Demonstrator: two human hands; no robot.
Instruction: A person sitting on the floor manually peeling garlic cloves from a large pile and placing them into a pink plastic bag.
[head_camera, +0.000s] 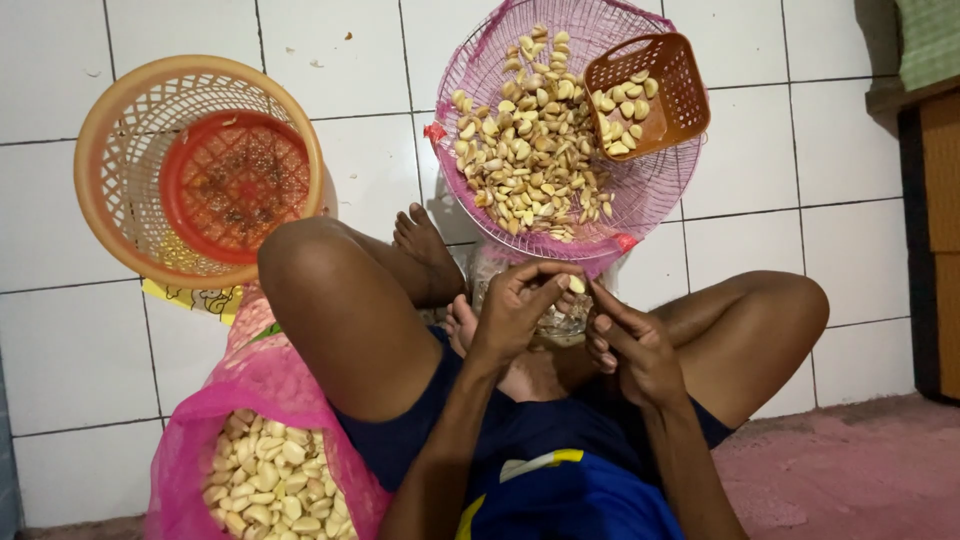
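I sit cross-legged on a white tiled floor. My left hand (520, 305) pinches a garlic clove (576, 284) between thumb and fingers, just below the rim of a round pink mesh tray (660, 190). My right hand (630, 345) is beside it, its thumb and forefinger reaching up to the same clove. Both hands hover over a clear plastic bag (560, 322) between my feet. The pink tray holds a heap of unpeeled garlic cloves (530, 150) and a small orange basket (660, 95) with a few cloves.
A round tan basket (110, 150) with a red basket (235, 185) nested inside stands at the left. A pink mesh sack (250, 380) of garlic cloves lies by my left thigh. A pink mat (850, 460) and wooden furniture (940, 230) are at the right.
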